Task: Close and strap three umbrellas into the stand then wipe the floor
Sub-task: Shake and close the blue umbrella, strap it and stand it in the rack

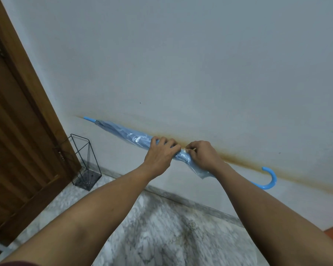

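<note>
A closed light-blue umbrella [123, 132] with a translucent canopy is held level in front of the wall, tip to the left, curved blue handle [268, 179] to the right. My left hand [160, 153] grips the folded canopy near its middle. Right beside it, my right hand [202, 154] pinches the small strap at the canopy. A black wire umbrella stand [86, 162] sits on the floor by the door, at the left, with nothing in it that I can see.
A brown wooden door [17, 131] fills the left side. The pale wall [200, 64] carries a brownish stain line. Grey marbled floor [161, 227] lies below, with an orange patch at the far right.
</note>
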The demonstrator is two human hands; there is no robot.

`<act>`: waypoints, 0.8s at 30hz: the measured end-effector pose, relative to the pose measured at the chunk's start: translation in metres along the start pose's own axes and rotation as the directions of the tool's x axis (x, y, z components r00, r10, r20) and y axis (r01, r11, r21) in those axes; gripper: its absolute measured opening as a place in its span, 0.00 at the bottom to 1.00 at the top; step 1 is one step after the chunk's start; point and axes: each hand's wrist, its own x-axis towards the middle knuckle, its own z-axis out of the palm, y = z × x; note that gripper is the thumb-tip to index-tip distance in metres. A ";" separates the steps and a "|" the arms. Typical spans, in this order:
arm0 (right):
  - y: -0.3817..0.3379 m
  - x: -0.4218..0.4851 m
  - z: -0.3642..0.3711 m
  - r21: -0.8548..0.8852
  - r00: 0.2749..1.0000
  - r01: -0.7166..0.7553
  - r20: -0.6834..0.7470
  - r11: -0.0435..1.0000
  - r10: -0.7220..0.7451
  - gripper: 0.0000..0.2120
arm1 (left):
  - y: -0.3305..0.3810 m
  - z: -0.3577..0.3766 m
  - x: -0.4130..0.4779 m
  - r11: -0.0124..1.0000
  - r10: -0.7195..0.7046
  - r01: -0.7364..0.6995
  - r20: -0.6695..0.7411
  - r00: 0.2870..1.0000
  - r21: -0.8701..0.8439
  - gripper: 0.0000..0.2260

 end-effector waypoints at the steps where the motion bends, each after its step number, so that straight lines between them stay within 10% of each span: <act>1: -0.001 0.000 -0.001 -0.010 1.000 0.007 0.025 1.000 -0.007 0.10 | -0.001 0.001 0.000 1.000 -0.003 0.003 0.003 1.000 -0.004 0.19; 16: -0.008 -0.001 0.009 -0.395 0.985 0.156 -0.007 0.905 -0.173 0.02 | 0.000 0.009 0.011 0.981 -0.125 0.119 -0.032 0.992 -0.152 0.12; 24: -0.004 0.007 0.019 -0.465 0.923 0.236 -0.169 0.853 -0.347 0.23 | -0.013 0.020 0.016 0.934 -0.226 0.255 0.138 0.964 -0.249 0.12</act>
